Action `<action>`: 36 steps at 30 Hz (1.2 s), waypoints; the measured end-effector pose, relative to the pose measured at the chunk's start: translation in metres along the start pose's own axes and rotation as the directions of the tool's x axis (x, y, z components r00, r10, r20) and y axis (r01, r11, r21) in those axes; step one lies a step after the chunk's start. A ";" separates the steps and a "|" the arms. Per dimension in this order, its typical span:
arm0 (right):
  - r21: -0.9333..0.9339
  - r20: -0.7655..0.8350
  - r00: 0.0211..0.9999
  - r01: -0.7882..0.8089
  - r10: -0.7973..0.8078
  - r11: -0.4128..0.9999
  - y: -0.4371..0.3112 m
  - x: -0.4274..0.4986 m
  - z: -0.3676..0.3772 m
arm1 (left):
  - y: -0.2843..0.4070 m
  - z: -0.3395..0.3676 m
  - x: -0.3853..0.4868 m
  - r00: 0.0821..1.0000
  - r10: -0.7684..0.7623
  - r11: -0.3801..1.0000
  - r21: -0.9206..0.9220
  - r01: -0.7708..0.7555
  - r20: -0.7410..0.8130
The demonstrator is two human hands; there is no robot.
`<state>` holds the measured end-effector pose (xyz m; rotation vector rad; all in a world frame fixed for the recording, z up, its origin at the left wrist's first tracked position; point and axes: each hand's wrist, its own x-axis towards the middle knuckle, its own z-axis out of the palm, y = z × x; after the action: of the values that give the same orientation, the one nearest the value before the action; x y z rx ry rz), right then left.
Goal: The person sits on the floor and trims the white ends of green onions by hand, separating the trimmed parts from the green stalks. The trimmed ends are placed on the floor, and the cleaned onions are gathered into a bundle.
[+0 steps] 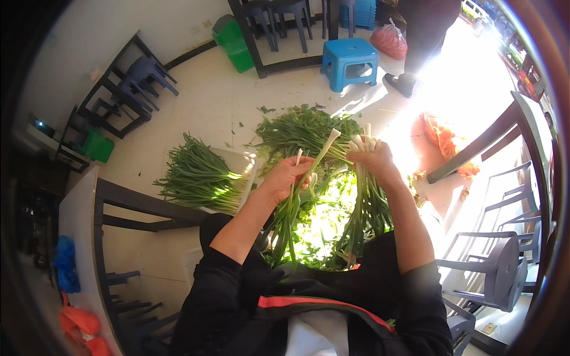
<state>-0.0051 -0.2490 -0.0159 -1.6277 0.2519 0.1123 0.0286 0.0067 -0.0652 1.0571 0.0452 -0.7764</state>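
Between thumb and fingers, my left hand (pixel 289 176) grips a couple of green garlic stalks (pixel 327 144) with white ends up and leaves hanging towards my lap. My right hand (pixel 376 162) is closed around a thicker bunch of the same stalks (pixel 365 191), whose white ends stick out above the fist. Below both hands lies a sunlit heap of loose green leaves (pixel 327 213). Beyond them a pile of long-leaved greens (pixel 303 129) rests on the floor. To the left, a stack of green stalks (pixel 200 173) lies in a white plastic basket (pixel 252 171).
A blue plastic stool (pixel 350 60) stands ahead, near a person's leg (pixel 416 49) and a tied bag (pixel 390 41). Dark table frames flank me at left (pixel 147 200) and right (pixel 478 138). An orange net bag (pixel 445 140) lies right. Green bins (pixel 236 46) stand farther off.
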 end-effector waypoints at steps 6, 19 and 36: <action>0.300 -0.018 0.993 0.119 -0.119 0.946 -0.009 0.001 0.026 | -0.019 0.048 -0.006 1.000 0.005 0.979 0.204 -0.009 0.021; 0.138 0.266 0.936 0.200 -0.231 0.970 -0.014 -0.018 0.048 | 0.019 0.015 0.000 1.000 0.025 0.973 -0.227 -0.026 -0.008; 0.124 0.295 0.952 0.040 -0.075 0.991 -0.008 -0.019 0.055 | 0.033 0.031 -0.033 0.985 0.074 0.861 0.489 -0.141 0.153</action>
<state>-0.0170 -0.1925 -0.0082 -1.4770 -0.0227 0.2919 0.0138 0.0086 -0.0118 1.4838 -0.3426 -0.7708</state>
